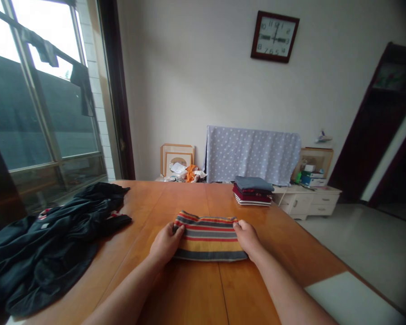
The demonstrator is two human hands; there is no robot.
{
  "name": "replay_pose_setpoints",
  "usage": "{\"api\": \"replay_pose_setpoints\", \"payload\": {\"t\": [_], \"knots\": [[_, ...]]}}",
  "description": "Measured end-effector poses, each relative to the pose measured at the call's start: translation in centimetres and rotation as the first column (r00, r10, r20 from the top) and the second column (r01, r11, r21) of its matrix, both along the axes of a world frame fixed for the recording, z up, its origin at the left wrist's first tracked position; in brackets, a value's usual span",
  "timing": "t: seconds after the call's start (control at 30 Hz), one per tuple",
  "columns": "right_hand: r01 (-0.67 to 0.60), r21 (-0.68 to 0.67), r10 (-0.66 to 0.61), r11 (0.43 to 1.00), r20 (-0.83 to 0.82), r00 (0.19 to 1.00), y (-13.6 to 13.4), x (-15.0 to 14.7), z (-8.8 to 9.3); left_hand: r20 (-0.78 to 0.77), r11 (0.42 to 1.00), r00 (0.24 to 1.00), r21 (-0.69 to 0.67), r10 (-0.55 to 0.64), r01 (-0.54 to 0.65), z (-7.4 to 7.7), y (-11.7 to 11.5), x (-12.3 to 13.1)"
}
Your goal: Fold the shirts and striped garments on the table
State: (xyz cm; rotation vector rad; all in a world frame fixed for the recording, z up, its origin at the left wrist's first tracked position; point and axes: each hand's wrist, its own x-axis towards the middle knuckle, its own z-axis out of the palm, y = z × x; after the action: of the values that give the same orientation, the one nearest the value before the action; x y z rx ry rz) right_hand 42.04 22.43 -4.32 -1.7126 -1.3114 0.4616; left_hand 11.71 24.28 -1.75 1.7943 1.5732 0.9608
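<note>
A folded striped cloth (209, 239) in red, yellow, grey and dark blue lies at the middle of the wooden table (186, 293). At its left edge my left hand (167, 241) pinches the fabric between thumb and fingers. My right hand (247, 238) grips the upper right corner in the same way. The cloth's top edge sags a little between the hands. Behind it to the right stands a stack of folded clothes (253, 192), blue-grey on top, dark red and striped below.
Dark clothing (64, 243) is heaped over the table's left side. A pale sheet (355, 300) covers the near right corner. Beyond the table are a dotted cloth cover (253, 155), picture frames (176, 155) and a white cabinet (306, 203).
</note>
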Motion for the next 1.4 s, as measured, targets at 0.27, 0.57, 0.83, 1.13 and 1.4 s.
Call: {"api": "replay_pose_setpoints", "payload": {"t": [0.27,0.57,0.83,1.13,1.4], "knots": [[0.069,-0.111,-0.027,0.991,0.338,0.941,0.4,-0.4,0.2,-0.238,0.997,0.968,-0.015,0.076,-0.082,0.7,0.1,0.2],[0.061,-0.136,-0.009,0.989,0.354,0.935,0.2,-0.7,0.8,-0.244,0.999,0.969,0.004,0.047,-0.048,-0.1,1.1,-0.4],[0.034,-0.15,0.017,0.988,0.329,0.944,0.2,-0.5,0.9,-0.244,0.998,0.968,0.008,0.058,-0.058,-0.1,1.0,-0.3],[-0.004,-0.134,0.045,0.991,0.303,0.952,0.7,0.4,0.2,-0.118,0.999,0.992,-0.028,0.043,-0.046,0.8,0.4,-0.2],[-0.194,0.073,0.207,0.978,-0.252,0.945,-1.2,0.2,2.9,0.381,0.96,0.905,-0.123,-0.187,0.251,3.3,-1.0,-1.0]]}}
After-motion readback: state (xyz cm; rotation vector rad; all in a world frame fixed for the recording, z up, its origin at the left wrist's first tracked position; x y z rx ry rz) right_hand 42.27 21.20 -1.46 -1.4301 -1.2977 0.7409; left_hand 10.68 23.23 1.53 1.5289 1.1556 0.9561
